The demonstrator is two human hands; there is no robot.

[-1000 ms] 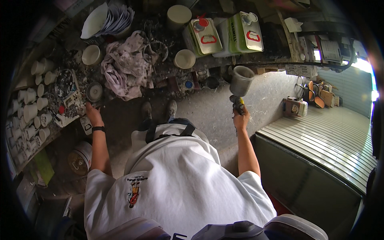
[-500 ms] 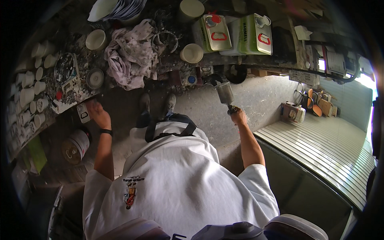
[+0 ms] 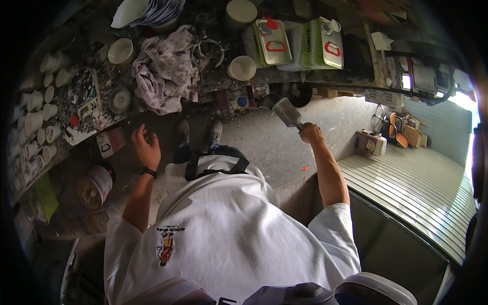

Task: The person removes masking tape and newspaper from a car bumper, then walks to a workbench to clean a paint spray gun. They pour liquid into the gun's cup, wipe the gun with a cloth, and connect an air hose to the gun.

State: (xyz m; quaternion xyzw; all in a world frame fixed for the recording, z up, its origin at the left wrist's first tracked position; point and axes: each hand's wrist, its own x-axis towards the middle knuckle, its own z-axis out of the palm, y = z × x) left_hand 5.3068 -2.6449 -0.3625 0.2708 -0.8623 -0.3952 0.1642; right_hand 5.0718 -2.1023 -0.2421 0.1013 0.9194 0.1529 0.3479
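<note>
My right hand (image 3: 312, 134) is closed round the handle of a paint spray gun. The gun's grey cup (image 3: 287, 113) points up and away to the left, tilted, below the bench edge. My left hand (image 3: 146, 147) is held empty in the air, fingers spread and a little curled. Just left of it, under the bench, stands a flat rectangular can (image 3: 110, 142) with a pale and pinkish side. A crumpled, stained cloth (image 3: 165, 71) hangs over the bench edge beyond my left hand. Near it on the bench sits a round lid-like dish (image 3: 120, 100).
A paint-spattered bench (image 3: 104, 118) runs across the far side, with several white cups (image 3: 34, 122) and two rectangular cans (image 3: 274, 41). A round tin (image 3: 95, 187) stands low at left. A ribbed metal platform (image 3: 406, 175) lies right. A small red thing (image 3: 305, 168) shows near my right forearm.
My left hand has moved right, away from the flat can, its fingers now plainly spread. The right hand has risen slightly and shifted right; the spray gun tilts more to the left.
</note>
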